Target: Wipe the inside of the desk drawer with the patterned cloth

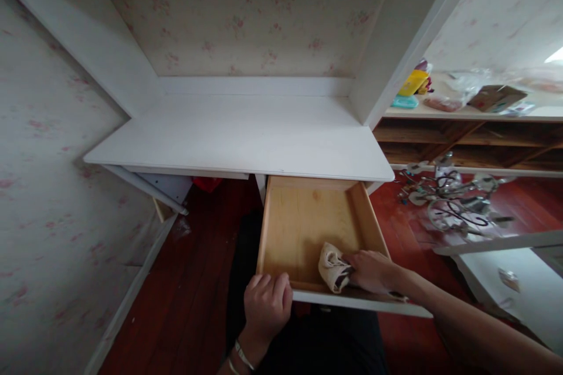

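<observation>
A wooden drawer stands pulled out from under a white desk. My left hand is curled over the drawer's front edge near its left corner, fingers closed on it. My right hand reaches into the drawer's front right part and grips a crumpled beige cloth with dark marks, pressed against the drawer bottom. The rest of the drawer bottom is bare wood.
Floral wallpaper covers the wall at the left and behind the desk. The floor is dark red wood. At the right, a metal chandelier lies on the floor below a wooden shelf unit with a cardboard box and bags on top.
</observation>
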### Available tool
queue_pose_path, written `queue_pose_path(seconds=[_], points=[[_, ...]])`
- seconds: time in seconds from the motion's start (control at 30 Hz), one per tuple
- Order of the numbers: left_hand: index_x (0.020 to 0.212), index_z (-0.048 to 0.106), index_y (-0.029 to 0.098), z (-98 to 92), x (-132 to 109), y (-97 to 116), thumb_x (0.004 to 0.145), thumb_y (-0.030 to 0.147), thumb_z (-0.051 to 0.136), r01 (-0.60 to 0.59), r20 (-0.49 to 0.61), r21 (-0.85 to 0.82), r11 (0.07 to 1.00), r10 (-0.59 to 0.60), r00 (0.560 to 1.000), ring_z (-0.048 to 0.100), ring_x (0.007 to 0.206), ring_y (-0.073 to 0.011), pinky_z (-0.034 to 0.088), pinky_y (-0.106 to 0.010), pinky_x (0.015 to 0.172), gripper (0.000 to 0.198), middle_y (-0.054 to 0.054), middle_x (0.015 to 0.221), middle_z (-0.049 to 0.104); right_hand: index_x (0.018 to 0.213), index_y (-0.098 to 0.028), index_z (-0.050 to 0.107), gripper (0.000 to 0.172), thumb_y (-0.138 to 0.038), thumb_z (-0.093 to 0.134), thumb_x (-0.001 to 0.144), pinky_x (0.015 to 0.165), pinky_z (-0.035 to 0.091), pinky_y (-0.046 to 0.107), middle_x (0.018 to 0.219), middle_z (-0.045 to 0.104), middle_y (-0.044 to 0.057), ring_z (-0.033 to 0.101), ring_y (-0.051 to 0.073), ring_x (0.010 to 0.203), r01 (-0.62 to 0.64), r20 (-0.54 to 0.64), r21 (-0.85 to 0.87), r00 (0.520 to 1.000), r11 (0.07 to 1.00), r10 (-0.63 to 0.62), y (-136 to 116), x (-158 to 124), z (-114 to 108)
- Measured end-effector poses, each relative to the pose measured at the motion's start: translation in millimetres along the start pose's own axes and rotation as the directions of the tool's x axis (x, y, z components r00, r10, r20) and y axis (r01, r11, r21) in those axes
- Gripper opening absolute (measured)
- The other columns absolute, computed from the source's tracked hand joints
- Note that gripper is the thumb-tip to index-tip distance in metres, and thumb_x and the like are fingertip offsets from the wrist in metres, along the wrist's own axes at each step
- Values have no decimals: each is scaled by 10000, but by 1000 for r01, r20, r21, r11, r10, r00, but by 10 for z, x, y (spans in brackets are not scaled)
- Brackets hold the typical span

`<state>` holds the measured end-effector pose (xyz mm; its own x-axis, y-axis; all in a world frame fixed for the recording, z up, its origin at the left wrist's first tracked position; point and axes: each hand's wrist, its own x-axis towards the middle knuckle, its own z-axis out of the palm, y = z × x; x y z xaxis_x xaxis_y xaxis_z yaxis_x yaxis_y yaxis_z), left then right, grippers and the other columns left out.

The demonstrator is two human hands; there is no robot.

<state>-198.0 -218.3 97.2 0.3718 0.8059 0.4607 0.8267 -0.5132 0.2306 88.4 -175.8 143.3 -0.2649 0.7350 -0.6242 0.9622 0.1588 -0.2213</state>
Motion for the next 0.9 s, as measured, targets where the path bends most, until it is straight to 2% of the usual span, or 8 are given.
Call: queue_pose_path(seconds=[0.17,0.23,0.47,0.7,0.8,0.9], points=[[870,588,220,-14,-12,14,872,182,507,23,17,14,1000,-24,1000,525,597,-167,335,-357,639,90,1,601,559,884,-186,684,243,-253,498,742,658,457,366,859,722,153,696,324,798,177,-44,-170,981,969,-187,-187,193,137],[855,582,221,-21,-12,17,870,183,509,27,26,17,999,-28,999,518,594,-169,322,-361,625,84,1,599,553,887,-187,685,240,-266,503,753,653,468,378,854,724,154,697,331,793,201,-32,-198,977,959,-211,-183,243,163],[848,569,220,-39,-7,18,882,209,494,33,53,6,999,-33,998,501,594,-175,304,-373,619,84,2,597,542,984,-216,679,304,-192,451,784,655,462,360,925,731,134,698,332,864,-11,-33,-152,999,988,6,90,235,-43],[864,590,215,-12,-7,-4,874,198,517,11,29,0,1000,-11,1000,510,589,-163,323,-365,631,76,8,597,555,1089,-195,628,325,-171,470,805,641,424,310,897,714,149,695,285,806,-156,-171,-214,978,964,120,330,239,-267],[886,605,211,-3,-7,-6,865,195,528,7,26,6,1000,-7,1000,524,601,-161,341,-362,638,82,7,607,564,1065,-173,630,320,-172,454,798,630,418,303,914,714,156,688,284,819,-158,-163,-109,977,981,139,458,340,-322],[883,608,210,-3,-11,-4,861,191,532,10,28,9,1000,-10,1000,532,606,-163,351,-361,638,81,9,608,564,971,-139,652,296,-129,465,741,630,417,269,907,715,140,676,243,816,-127,-104,105,985,986,138,544,438,-376]])
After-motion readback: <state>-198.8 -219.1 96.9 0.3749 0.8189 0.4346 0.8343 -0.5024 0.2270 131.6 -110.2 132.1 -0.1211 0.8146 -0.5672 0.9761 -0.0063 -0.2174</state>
